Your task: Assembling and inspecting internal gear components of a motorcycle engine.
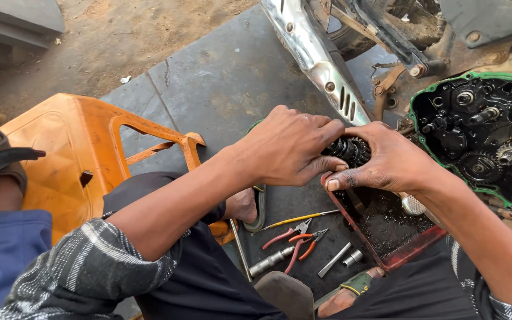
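Note:
Both of my hands close around a black, oily gear cluster (351, 150) held above a red metal tray (413, 249). My left hand (288, 145) grips its left end from above. My right hand (386, 161) holds its right end, fingers dark with grease. Most of the gear cluster is hidden by my fingers; only toothed wheels show between the hands. To the right, an open motorcycle engine case (481, 133) with a green gasket rim shows gears and shafts inside.
An orange plastic stool (72, 154) stands at the left. Red-handled pliers (297, 240), a yellow-handled screwdriver (294, 221), metal sockets (271, 261) and a bar lie on the dark mat. A chrome exhaust pipe (315, 56) runs above. Another person's leg is at far left.

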